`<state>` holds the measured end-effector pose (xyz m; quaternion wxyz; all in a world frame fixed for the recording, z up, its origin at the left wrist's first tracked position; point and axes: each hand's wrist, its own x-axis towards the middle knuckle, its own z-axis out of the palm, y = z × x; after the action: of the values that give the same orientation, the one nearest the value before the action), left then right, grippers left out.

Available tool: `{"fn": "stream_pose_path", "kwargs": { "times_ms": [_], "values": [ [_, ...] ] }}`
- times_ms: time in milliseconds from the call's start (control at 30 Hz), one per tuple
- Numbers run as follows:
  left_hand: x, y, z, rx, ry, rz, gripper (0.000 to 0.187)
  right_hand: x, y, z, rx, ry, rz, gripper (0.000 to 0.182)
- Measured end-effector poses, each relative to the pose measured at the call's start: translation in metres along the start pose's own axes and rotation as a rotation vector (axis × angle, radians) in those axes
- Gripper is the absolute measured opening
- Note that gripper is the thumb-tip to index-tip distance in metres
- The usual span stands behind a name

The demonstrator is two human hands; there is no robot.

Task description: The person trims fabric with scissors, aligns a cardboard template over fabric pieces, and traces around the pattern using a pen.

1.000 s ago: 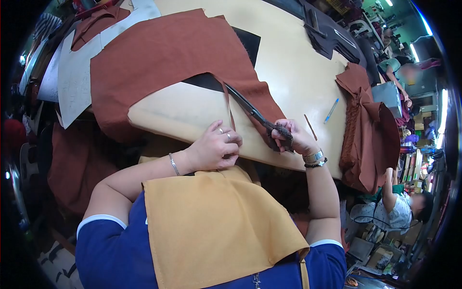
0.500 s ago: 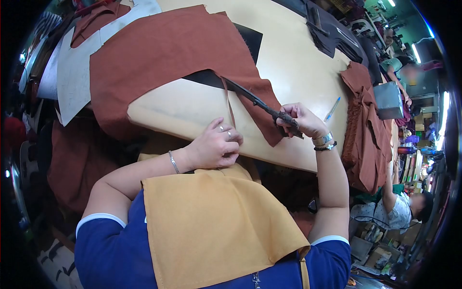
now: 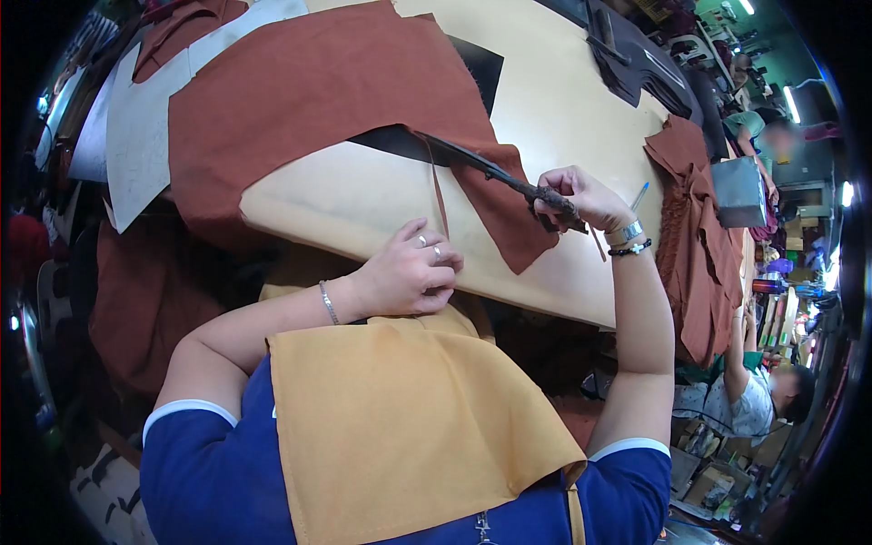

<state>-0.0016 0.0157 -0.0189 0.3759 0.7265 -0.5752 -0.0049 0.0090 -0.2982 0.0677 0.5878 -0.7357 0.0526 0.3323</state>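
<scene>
My right hand (image 3: 581, 195) is closed around the dark handles of a pair of long scissors (image 3: 495, 171). Their blades point up and left, and the tips lie at the edge of a reddish-brown cloth (image 3: 318, 100) spread over the table. From that edge a narrow strip of cloth (image 3: 440, 195) runs down to my left hand (image 3: 420, 271). The fingers of that hand are curled at the table's front edge, the strip's lower end between them. A black sheet (image 3: 400, 143) shows partly beneath the cloth and the blades.
A pale table (image 3: 318, 195) carries the work. White pattern sheets (image 3: 141, 154) lie at the left. To the right are a blue pen (image 3: 641, 194), a heap of reddish-brown pieces (image 3: 695, 245) and a grey metal box (image 3: 740, 193). Dark pieces (image 3: 640, 59) lie behind. Two people (image 3: 767, 391) are farther right.
My right hand and the scissors have moved a little to the right and up, drawing the blades back along the cloth. My left hand has barely shifted.
</scene>
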Motion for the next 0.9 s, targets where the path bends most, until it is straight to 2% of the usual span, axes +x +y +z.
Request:
{"fn": "stream_pose_path", "kwargs": {
  "times_ms": [633, 900],
  "values": [
    [-0.002, -0.001, 0.000, 0.004, -0.008, -0.002, 0.014, 0.007, -0.015, -0.019, -0.158, -0.062, 0.049, 0.024],
    [-0.003, -0.002, -0.001, 0.001, -0.003, 0.013, 0.015, 0.008, -0.022, -0.012, -0.070, -0.055, 0.042, 0.022]
  ]
}}
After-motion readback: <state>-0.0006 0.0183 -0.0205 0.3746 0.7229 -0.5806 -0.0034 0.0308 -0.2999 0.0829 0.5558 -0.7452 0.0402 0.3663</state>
